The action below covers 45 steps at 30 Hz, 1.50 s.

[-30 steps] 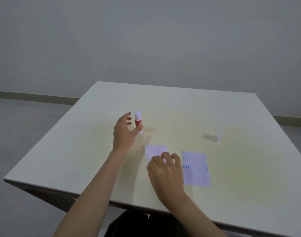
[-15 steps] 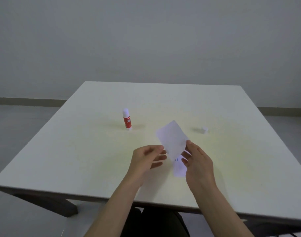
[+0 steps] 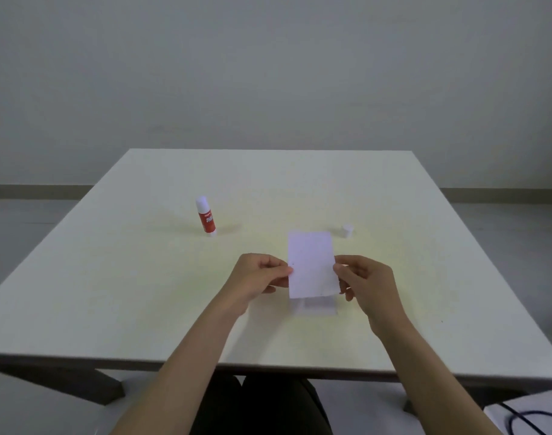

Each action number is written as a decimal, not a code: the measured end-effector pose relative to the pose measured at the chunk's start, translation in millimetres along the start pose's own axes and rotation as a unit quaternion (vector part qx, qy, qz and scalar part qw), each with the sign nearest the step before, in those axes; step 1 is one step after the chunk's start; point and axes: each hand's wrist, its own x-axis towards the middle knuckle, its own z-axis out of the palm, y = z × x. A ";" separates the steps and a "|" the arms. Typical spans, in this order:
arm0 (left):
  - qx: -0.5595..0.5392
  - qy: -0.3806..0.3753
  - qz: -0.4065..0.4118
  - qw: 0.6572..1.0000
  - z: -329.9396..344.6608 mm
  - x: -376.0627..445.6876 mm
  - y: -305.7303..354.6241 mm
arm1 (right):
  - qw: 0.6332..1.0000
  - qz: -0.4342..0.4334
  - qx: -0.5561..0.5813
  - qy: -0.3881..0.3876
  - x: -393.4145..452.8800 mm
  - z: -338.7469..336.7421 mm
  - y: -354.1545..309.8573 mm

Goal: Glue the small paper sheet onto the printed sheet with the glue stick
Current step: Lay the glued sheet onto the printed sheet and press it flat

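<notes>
I hold the small white paper sheet (image 3: 311, 264) upright above the table, pinched at its left edge by my left hand (image 3: 258, 277) and at its right edge by my right hand (image 3: 365, 283). Below and behind it lies the printed sheet (image 3: 315, 307) flat on the table, mostly hidden by the held sheet. The red and white glue stick (image 3: 206, 216) stands upright and uncapped at the left, away from both hands. Its white cap (image 3: 347, 230) sits on the table at the right, beyond the sheet.
The white table (image 3: 111, 293) has its front edge close to me and my dark-clothed legs beneath it. A dark cable (image 3: 525, 419) lies on the floor at the bottom right. A grey wall stands behind the table.
My left hand left the glue stick standing and came over to the sheet. The small sheet was lifted off the table and turned upright, now held by both hands over the printed sheet.
</notes>
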 end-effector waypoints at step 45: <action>0.300 0.081 0.051 0.949 17.1 10.6 -14.9 | 0.960 -0.092 -0.266 0.012 2.6 17.4 26.1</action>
